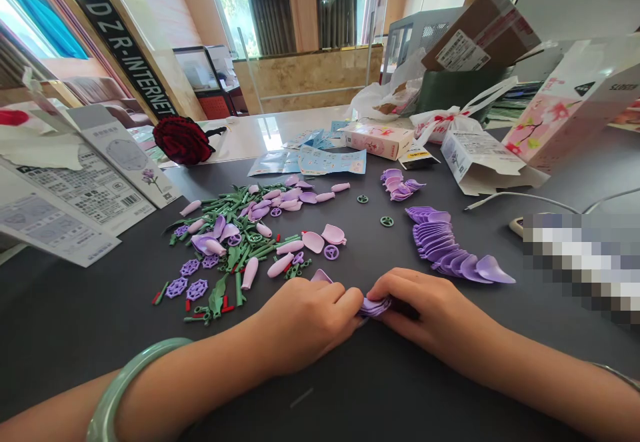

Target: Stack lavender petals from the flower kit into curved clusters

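Note:
Both hands meet low at the middle of the dark table [450,382]. My left hand [305,319] and my right hand [425,309] are closed, pinching a small stack of purple petal pieces [375,307] between their fingertips. A purple piece [321,275] pokes out behind my left hand. A long row of stacked purple petals [450,252] lies just beyond my right hand. A scattered pile of green stems, pink buds and purple parts [240,235] lies beyond my left hand. A green bangle [120,389] circles my left wrist.
A smaller petal heap [399,185] and two green ring pieces [387,221] lie further back. Instruction sheets [90,189] stand at the left, a dark red rose [183,139] behind. Boxes [480,155], bags and a cable [520,197] crowd the right.

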A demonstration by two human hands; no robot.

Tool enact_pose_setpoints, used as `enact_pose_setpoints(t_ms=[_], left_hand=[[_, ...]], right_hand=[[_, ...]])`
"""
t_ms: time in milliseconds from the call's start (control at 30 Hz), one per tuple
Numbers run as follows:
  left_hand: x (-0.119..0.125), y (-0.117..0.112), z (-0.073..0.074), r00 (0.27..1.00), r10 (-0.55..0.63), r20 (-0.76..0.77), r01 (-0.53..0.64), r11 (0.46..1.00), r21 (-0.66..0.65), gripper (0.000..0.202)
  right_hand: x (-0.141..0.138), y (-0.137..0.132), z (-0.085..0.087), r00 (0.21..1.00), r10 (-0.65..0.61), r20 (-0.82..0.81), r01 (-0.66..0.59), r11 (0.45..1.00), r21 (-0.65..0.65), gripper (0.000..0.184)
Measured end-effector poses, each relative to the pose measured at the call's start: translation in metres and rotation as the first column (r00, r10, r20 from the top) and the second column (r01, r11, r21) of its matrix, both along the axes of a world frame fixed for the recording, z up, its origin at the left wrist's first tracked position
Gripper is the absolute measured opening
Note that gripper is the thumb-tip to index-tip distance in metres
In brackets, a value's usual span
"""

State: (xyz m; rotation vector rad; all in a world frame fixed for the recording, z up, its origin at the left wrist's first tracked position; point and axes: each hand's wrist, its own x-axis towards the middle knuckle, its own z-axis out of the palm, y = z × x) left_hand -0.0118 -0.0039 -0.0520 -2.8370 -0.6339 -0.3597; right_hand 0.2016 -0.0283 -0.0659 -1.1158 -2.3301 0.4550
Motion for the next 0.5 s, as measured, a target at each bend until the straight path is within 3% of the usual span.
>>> enact_pose_setpoints(t_ms=[500], left_hand=[[0.0003,0.0020,-0.0035,0.999,-0.034,-0.026,0.035,0.999,0.033,0.029]], right_hand=[[0.0081,0.0025,0.0046,0.998,0.042,-0.048,-0.044,0.998,-0.049,0.016]])
